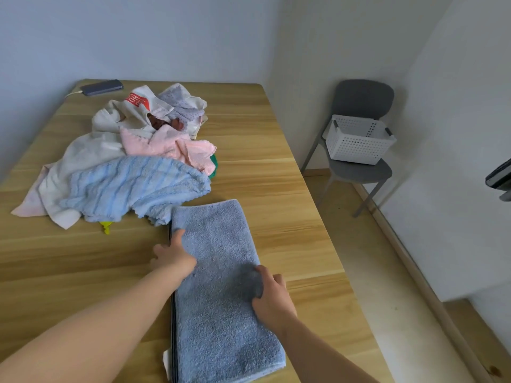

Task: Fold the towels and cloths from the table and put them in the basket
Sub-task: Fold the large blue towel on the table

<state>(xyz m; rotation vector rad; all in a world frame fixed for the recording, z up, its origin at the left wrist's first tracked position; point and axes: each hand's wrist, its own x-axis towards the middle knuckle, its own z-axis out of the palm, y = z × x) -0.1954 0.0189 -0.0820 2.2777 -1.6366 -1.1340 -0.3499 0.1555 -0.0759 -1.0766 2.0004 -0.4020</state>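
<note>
The left hand (173,255) lies over the left long edge of the grey-blue towel (218,322). Its fingers look straight and spread, one on the pile and one out on the tabletop (279,189). Whether any finger is tucked under the edge I cannot tell. The right hand (272,295) sits at the towel's right edge with curled fingers and thumb pinching the fabric, and a shadowed dent shows between them.

The towel lies nearest the person as a long strip running away from them. Stacked edges show along its left side and a white label sticks out at the near left corner. I judge it to be partway folded: halved lengthwise, with the cross folds not yet made.

Most of the task looks to be ahead. Just beyond the towel's far end, the unfolded heap (124,161) holds a light-blue striped towel (132,186), a pink cloth (171,147), a cream cloth with red print (132,106) and a lavender dotted cloth (179,102). Scraps of green and yellow show underneath.

The white perforated basket (356,150) stands on a grey chair (365,98), well apart from the tabletop on the right. No cloth shows in the part of its inside that is in view, so likely nothing has been put away yet.
</note>
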